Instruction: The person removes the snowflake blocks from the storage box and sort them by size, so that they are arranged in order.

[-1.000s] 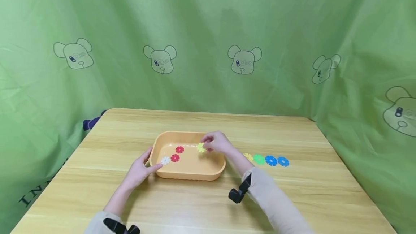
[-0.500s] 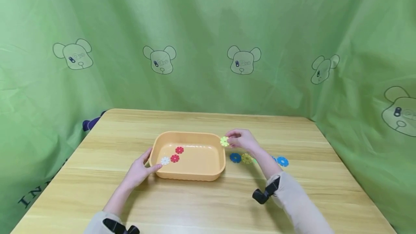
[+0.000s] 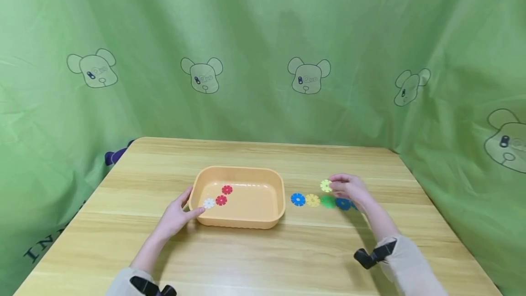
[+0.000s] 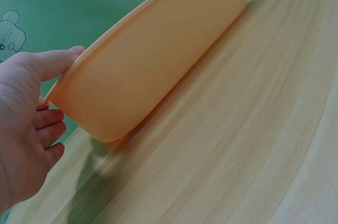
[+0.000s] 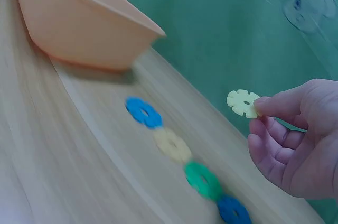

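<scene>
Between thumb and fingers my right hand (image 3: 349,188) pinches a pale yellow notched disc (image 5: 243,103), held above the table behind a row of discs. The row runs from a blue disc (image 3: 297,199) through a yellow disc (image 3: 312,200) and a green disc (image 3: 328,202) to blue discs (image 3: 343,203) at its right end, one partly hidden by the right hand. My left hand (image 3: 176,216) grips the left end of the orange basin (image 4: 153,49), thumb over the rim. Inside the basin lie a white disc (image 3: 209,203) and two red discs (image 3: 221,200).
The wooden table (image 3: 246,259) reaches back to a green curtain (image 3: 255,104) printed with bear heads. A purple object (image 3: 115,155) shows beyond the table's left edge. Both wrists carry black camera mounts.
My right hand has carried the pale yellow disc out of the basin and rightward, past its rim, to above the row. The left hand and the basin have stayed still.
</scene>
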Demonstrator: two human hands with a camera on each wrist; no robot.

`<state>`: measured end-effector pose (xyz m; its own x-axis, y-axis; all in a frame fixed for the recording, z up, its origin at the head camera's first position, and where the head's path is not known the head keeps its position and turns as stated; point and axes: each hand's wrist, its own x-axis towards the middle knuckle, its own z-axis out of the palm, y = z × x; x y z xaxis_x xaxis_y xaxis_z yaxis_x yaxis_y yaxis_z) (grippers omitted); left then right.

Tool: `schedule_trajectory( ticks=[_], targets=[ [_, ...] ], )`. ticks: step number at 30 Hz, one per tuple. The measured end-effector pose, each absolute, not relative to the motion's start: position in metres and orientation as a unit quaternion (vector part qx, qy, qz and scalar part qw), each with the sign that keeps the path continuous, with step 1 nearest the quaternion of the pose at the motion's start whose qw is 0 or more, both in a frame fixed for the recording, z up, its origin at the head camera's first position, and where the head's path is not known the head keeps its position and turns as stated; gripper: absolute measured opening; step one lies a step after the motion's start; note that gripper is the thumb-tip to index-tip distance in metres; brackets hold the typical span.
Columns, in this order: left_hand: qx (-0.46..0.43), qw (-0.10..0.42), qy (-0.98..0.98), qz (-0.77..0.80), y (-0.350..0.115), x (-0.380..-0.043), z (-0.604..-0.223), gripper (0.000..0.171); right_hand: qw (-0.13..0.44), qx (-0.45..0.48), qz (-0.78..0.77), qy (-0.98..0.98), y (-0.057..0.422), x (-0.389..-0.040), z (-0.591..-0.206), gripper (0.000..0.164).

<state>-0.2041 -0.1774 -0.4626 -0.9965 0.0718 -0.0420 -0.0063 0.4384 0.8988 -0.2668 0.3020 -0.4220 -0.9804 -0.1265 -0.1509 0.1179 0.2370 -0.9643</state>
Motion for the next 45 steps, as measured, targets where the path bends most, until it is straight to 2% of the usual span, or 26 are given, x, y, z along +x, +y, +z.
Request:
schedule_trajectory(
  ticks=[3,7,10,14,16,20,25,36,45],
  targets=[
    [0.019,0.036,0.847,0.529,-0.177,-0.205,-0.463,0.085,0.093,0.004,-0.621,0.778,0.330,-0.267,-0.435,0.026],
    [0.021,0.035,0.847,0.530,-0.178,-0.204,-0.463,0.085,0.094,0.027,-0.624,0.775,0.370,-0.274,-0.456,0.011],
    [0.022,0.035,0.847,0.531,-0.177,-0.203,-0.462,0.085,0.086,0.040,-0.619,0.780,0.386,-0.269,-0.456,0.011],
    [0.025,0.034,0.846,0.532,-0.177,-0.203,-0.461,0.084,0.060,0.058,-0.600,0.796,0.391,-0.251,-0.444,0.021],
    [0.026,0.035,0.845,0.533,-0.176,-0.202,-0.460,0.084,0.051,0.081,-0.589,0.802,0.394,-0.246,-0.442,0.020],
    [0.026,0.034,0.843,0.536,-0.176,-0.202,-0.460,0.084,0.046,0.120,-0.570,0.812,0.402,-0.242,-0.447,0.019],
    [0.026,0.036,0.842,0.537,-0.176,-0.203,-0.462,0.084,0.030,0.140,-0.529,0.837,0.411,-0.241,-0.457,0.031],
    [0.025,0.037,0.840,0.540,-0.178,-0.202,-0.462,0.085,-0.009,0.152,-0.410,0.899,0.409,-0.242,-0.464,0.030],
    [0.024,0.036,0.843,0.536,-0.177,-0.202,-0.461,0.084,-0.048,0.118,-0.339,0.932,0.384,-0.243,-0.442,0.035]
  ],
)
